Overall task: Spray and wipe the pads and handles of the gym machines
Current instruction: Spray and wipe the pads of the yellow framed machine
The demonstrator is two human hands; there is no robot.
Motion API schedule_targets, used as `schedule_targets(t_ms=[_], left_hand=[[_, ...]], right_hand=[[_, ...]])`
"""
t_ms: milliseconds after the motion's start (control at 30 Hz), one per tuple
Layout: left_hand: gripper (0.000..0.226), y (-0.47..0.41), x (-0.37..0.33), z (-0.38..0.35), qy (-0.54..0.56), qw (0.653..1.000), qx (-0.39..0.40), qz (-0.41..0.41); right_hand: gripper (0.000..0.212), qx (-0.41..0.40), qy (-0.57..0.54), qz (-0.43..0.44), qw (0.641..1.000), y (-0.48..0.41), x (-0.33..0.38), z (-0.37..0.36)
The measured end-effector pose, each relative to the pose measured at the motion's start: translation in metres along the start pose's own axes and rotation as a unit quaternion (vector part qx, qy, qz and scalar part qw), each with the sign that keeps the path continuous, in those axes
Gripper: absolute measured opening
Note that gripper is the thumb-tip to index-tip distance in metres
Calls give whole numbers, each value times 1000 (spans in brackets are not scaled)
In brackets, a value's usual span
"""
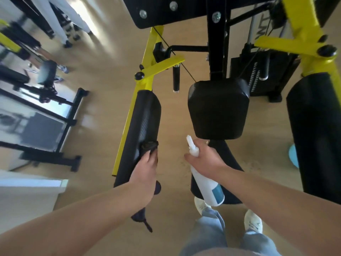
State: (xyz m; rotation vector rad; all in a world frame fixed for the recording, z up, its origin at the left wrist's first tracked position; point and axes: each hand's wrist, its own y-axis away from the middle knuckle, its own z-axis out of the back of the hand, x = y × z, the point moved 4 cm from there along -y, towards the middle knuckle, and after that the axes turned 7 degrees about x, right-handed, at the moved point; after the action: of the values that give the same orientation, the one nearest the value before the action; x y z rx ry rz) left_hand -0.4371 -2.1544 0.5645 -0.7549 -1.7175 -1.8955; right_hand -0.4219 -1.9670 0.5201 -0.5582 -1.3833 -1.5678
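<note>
A yellow and black gym machine fills the view. Its long black left arm pad (137,130) hangs on a yellow frame (145,58). My left hand (145,172) grips a dark cloth (149,145) and presses it against the lower part of that pad; a loose end of the cloth dangles below my wrist. My right hand (204,157) holds a white spray bottle (208,187) with a blue label, nozzle pointing up, just below the black seat pad (218,108). A second long black arm pad (315,133) stands at the right. A black handle (176,78) hangs behind the left pad.
The weight stack (258,76) sits behind the seat. Other black machines (46,100) and a mirror line the left side, with another person's legs (60,21) at the top left. My white shoes (253,221) stand on the wooden floor. A blue object (293,156) peeks out at the right.
</note>
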Motion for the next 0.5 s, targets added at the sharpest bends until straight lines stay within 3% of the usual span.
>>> schedule_targets(t_ms=[200,333,500], left_hand=[[72,-55,65,19,110,990,-2,87],[72,-105,118,48,120,982,-26,143],[60,-152,152,82,91,982,18,163]], right_hand=[[30,-13,-5,-20,1000,-6,-12,1],[33,-38,-8,-35,999,-15,-13,5],[33,-77,-16,-62,995,-21,-12,21]])
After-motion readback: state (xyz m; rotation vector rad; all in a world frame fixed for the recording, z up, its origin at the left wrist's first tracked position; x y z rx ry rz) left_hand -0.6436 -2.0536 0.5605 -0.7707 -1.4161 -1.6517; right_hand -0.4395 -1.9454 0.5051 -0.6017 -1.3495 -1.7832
